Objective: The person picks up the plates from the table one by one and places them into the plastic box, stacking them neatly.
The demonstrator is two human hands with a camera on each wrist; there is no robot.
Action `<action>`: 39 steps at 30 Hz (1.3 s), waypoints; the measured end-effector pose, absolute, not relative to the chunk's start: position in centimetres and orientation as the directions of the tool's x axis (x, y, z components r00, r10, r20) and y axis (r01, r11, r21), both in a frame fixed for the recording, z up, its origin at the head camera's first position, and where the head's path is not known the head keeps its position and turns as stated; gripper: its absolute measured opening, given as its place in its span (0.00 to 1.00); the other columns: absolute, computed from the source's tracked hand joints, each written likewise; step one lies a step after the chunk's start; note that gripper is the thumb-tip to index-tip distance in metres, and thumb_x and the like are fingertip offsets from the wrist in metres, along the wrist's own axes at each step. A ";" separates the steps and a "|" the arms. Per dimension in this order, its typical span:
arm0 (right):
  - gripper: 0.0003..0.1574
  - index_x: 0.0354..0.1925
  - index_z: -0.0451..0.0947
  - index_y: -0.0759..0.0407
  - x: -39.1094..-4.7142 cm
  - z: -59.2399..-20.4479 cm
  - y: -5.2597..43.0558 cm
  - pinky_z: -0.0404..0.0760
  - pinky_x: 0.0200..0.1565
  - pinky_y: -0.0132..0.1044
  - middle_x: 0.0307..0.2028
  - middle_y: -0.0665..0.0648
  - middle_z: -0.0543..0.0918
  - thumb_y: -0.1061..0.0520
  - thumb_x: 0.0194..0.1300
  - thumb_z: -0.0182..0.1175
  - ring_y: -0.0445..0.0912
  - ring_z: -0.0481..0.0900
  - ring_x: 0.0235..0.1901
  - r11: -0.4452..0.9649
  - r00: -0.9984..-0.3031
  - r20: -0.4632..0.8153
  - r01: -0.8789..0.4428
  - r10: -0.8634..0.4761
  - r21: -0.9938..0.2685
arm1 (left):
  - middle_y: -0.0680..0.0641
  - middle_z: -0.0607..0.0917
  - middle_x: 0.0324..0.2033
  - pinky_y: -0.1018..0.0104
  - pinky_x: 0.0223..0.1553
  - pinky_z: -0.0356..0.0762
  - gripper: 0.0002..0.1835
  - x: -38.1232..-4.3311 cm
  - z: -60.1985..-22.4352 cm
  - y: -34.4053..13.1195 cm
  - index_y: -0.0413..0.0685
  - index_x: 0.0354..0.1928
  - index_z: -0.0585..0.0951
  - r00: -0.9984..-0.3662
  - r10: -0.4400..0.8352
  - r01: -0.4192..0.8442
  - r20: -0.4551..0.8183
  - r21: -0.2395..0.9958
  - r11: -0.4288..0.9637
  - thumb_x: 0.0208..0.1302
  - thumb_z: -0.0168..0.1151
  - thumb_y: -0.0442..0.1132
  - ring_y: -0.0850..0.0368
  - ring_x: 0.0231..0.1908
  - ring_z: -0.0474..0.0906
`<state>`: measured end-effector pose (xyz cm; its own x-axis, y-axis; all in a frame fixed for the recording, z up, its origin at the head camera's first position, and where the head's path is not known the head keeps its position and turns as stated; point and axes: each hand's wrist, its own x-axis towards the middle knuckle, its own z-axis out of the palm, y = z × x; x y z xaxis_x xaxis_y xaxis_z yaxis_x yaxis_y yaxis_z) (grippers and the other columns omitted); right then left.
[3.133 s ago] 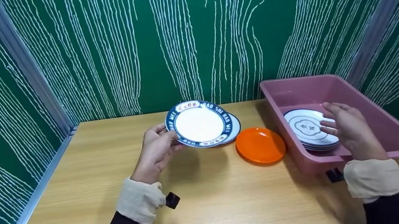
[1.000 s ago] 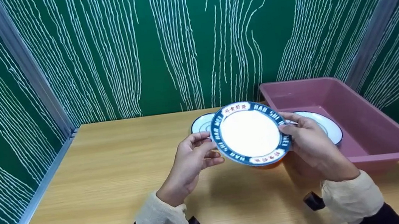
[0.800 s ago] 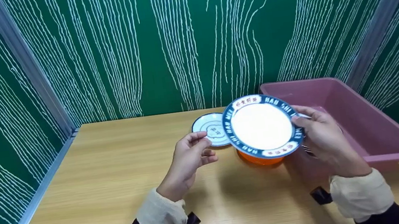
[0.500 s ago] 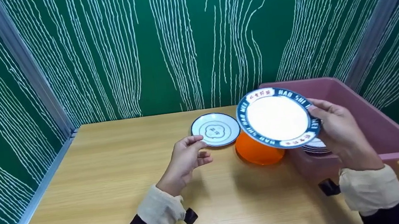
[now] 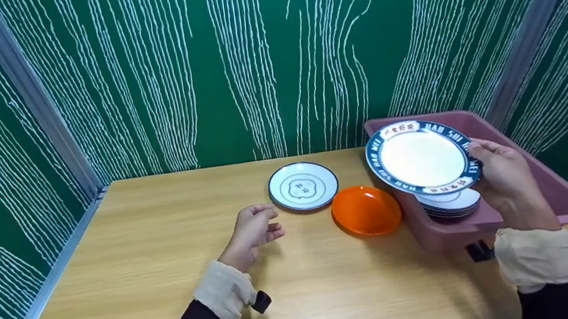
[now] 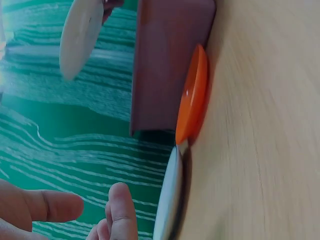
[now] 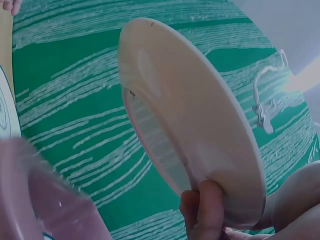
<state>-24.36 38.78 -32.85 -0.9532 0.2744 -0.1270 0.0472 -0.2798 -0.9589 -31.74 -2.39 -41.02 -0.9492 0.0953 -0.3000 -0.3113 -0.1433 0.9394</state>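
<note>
My right hand [image 5: 509, 180] pinches the right edge of a white plate [image 5: 422, 159] with a dark blue lettered rim. The plate hangs tilted above the left side of a pink tub [image 5: 553, 191]. Its plain pale underside shows in the right wrist view, with fingertips [image 7: 210, 210] on it. Below it in the tub lies a stack of white plates [image 5: 452, 204], partly covered from view. Over the table, my left hand [image 5: 252, 234] holds nothing, its fingers loosely bent. It is nearest to a white plate with a blue edge [image 5: 303, 185] on the table.
An orange plate [image 5: 366, 210] lies on the wooden table [image 5: 166, 260] between the blue-edged plate and the tub. Green walls with white wavy lines [image 5: 293, 61] rise behind and at both sides of the table.
Both hands were at the blue-rimmed plate a second ago; now the right alone holds it. It has moved right, over the tub, while the left hand has drawn back left.
</note>
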 end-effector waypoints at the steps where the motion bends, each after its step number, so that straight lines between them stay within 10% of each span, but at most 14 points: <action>1: 0.18 0.60 0.72 0.52 -24.5 -33.0 39.0 0.87 0.38 0.32 0.37 0.51 0.86 0.48 0.79 0.52 0.43 0.86 0.34 -0.285 -0.950 -0.136 0.053 0.282 -0.957 | 0.41 0.74 0.51 0.64 0.39 0.87 0.13 -31.9 -41.1 -2.5 0.37 0.58 0.73 -0.949 0.083 -0.314 -0.305 0.938 -0.146 0.74 0.54 0.32 0.52 0.35 0.77; 17: 0.37 0.82 0.48 0.48 -25.6 -34.6 43.0 0.87 0.42 0.31 0.42 0.49 0.79 0.49 0.82 0.45 0.40 0.85 0.36 -0.367 -0.875 -0.311 0.169 0.371 -0.915 | 0.41 0.72 0.44 0.63 0.42 0.87 0.20 -34.7 -43.7 -2.5 0.30 0.61 0.72 -0.940 0.011 -0.338 -0.341 0.925 -0.176 0.69 0.54 0.28 0.52 0.36 0.74; 25: 0.34 0.81 0.53 0.43 -26.3 -35.4 44.1 0.87 0.40 0.30 0.52 0.50 0.71 0.50 0.82 0.44 0.40 0.82 0.36 -0.395 -0.800 -0.392 0.214 0.455 -0.893 | 0.38 0.71 0.49 0.58 0.50 0.86 0.28 -36.0 -43.8 -1.8 0.30 0.69 0.66 -0.920 -0.026 -0.378 -0.391 0.903 -0.205 0.67 0.56 0.26 0.50 0.39 0.75; 39: 0.34 0.80 0.54 0.49 -27.0 -36.7 44.4 0.83 0.32 0.29 0.40 0.47 0.76 0.48 0.82 0.45 0.38 0.79 0.32 -0.392 -0.746 -0.418 0.227 0.519 -0.892 | 0.35 0.74 0.50 0.60 0.46 0.87 0.28 -37.6 -44.0 -0.8 0.31 0.68 0.63 -0.906 -0.049 -0.400 -0.420 0.889 -0.224 0.67 0.57 0.24 0.50 0.37 0.78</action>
<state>-27.04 44.41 -36.72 -0.7460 0.5186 -0.4179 0.2272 -0.3917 -0.8916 -37.56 -0.78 -43.97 -0.9060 -0.0489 -0.4204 -0.4002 -0.2241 0.8886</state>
